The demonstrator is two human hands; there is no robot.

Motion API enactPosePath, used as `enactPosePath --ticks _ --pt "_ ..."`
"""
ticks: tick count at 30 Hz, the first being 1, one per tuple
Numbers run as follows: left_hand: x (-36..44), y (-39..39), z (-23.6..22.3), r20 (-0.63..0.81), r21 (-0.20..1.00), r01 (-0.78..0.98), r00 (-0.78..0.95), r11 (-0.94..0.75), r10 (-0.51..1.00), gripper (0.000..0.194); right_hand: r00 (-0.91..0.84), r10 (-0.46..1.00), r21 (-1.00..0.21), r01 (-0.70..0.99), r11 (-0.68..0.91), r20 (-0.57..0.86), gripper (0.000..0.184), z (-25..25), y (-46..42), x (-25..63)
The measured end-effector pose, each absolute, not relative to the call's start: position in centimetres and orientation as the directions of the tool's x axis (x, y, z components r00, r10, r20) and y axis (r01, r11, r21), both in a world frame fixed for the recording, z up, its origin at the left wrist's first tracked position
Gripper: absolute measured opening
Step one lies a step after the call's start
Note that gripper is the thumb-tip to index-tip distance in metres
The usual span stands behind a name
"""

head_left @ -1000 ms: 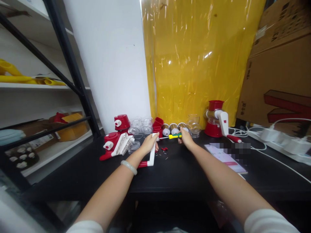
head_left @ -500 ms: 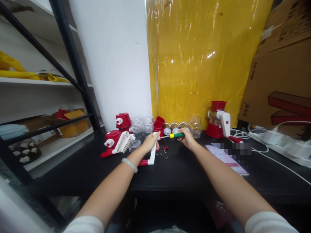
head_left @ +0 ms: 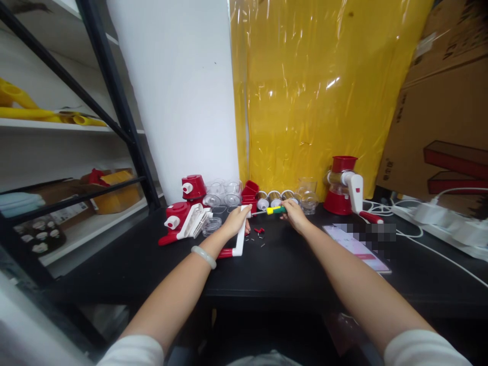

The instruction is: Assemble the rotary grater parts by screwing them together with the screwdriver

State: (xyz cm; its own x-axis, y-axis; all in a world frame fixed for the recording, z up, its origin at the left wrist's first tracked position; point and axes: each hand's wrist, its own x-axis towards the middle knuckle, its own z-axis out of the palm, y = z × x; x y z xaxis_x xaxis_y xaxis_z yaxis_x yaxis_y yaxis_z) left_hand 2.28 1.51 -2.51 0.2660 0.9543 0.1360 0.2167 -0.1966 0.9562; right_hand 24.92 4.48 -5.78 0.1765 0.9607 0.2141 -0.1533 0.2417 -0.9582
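Note:
My left hand (head_left: 237, 221) is closed around the upper end of a white crank handle (head_left: 240, 240), whose red grip (head_left: 225, 253) points left above the black table. In my right hand (head_left: 294, 215) is a screwdriver (head_left: 275, 210) with a green and yellow handle, held level. Its thin shaft runs left to the crank's upper end, where the tip meets it beside my left fingers; the exact contact is too small to make out. Below, a small red part (head_left: 259, 231) and several small screws (head_left: 263, 245) lie on the table.
Left stand red grinder bases (head_left: 177, 216) with white handles (head_left: 192, 221). Behind my hands are clear cups (head_left: 232, 192), red hoppers (head_left: 250, 191) and metal drums (head_left: 274, 199). To the right are an assembled grinder (head_left: 340, 188), a tablet (head_left: 356, 248) and a power strip (head_left: 450, 229) with cables.
My hands, the crank handle and the screwdriver stay in nearly the same place. The right fingers have shifted slightly on the screwdriver handle, and the view has moved a little.

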Motion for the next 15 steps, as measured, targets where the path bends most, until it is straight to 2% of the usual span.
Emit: enactPosePath --ticks 3,7,12,15 --pt "2.25 1.44 -2.46 0.138 0.956 0.217 0.268 -0.2 0.953 0.038 0.184 0.973 -0.945 -0.269 0.186 0.139 0.02 -5.54 4.26 24.66" --pt "2.22 1.44 -2.52 0.138 0.957 0.212 0.268 -0.198 0.954 0.042 0.149 0.977 -0.931 -0.309 0.193 0.153 0.02 -5.53 4.18 24.85" --pt "2.23 1.83 -2.78 0.13 0.959 0.207 0.277 -0.191 0.952 0.046 0.198 0.953 -0.972 -0.014 0.235 0.228 0.034 -5.96 4.42 25.35" --pt "2.22 2.09 -2.91 0.129 0.959 0.206 0.287 -0.193 0.949 0.049 0.213 0.944 -0.967 0.006 0.255 0.25 0.033 -5.89 4.4 25.28"
